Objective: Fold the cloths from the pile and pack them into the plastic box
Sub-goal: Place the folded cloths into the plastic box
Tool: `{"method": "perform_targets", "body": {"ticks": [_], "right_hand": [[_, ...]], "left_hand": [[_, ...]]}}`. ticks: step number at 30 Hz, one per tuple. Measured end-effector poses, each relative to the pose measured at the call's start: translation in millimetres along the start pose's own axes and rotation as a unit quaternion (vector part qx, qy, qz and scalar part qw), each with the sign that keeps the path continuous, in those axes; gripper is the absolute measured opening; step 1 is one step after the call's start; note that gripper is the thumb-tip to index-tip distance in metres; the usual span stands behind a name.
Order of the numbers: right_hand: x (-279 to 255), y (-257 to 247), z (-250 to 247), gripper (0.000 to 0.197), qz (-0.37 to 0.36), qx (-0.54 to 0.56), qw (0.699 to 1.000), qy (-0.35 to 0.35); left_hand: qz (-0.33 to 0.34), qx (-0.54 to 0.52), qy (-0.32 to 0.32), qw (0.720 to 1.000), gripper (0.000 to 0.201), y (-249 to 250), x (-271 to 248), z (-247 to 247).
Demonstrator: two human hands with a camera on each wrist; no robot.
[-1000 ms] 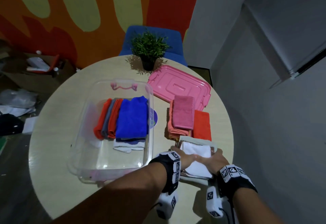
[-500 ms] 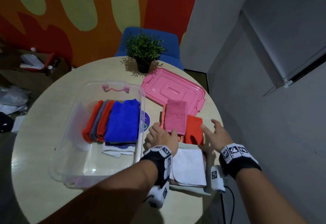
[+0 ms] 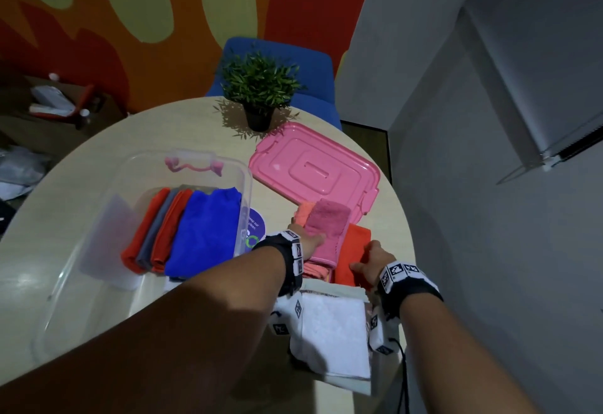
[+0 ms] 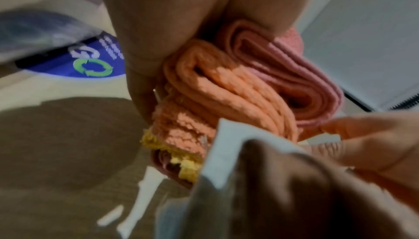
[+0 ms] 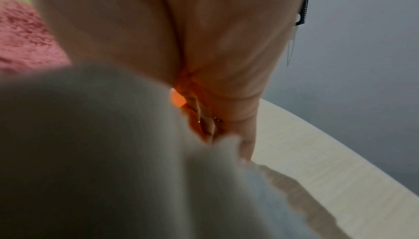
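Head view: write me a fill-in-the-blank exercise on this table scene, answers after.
1. The lid lying on the table is ____.
2. The widest cloth in the clear box is ____.
3. The left hand rests on the ____ cloth atop the pile.
4. Behind the lid stands a potted ____.

Answers: pink; blue; pink; plant

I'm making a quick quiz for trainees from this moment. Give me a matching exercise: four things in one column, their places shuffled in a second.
Things:
1. blue cloth
2. pink lid
3. white cloth
4. potted plant

Places:
a. far edge of the table, by the blue chair
b. nearest the person, between the forearms
c. inside the clear plastic box
d. flat on the table, right of the box

Pairs: 1-c, 2-d, 3-b, 4-a
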State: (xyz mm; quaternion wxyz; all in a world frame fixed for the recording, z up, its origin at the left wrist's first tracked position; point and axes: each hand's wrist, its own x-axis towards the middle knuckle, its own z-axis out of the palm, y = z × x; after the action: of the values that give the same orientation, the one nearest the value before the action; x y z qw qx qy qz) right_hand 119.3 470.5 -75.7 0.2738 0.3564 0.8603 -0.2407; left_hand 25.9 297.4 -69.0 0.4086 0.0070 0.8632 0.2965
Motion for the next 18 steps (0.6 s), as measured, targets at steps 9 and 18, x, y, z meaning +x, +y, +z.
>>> {"method": "perform_targets", "body": {"ticks": [9,18], "right_hand": [[18,0,7,0.075,0.024,0.007,1.000,-0.014],[13,7,1,0.056,0.000,0.046,0.999,-0.002]], "left_hand": [[-0.038,-0.063,-0.056,0.996,0.103,-1,5,-1],[-0.057,-0.166,0.029,0.984,0.097,10,-11,-1]]}}
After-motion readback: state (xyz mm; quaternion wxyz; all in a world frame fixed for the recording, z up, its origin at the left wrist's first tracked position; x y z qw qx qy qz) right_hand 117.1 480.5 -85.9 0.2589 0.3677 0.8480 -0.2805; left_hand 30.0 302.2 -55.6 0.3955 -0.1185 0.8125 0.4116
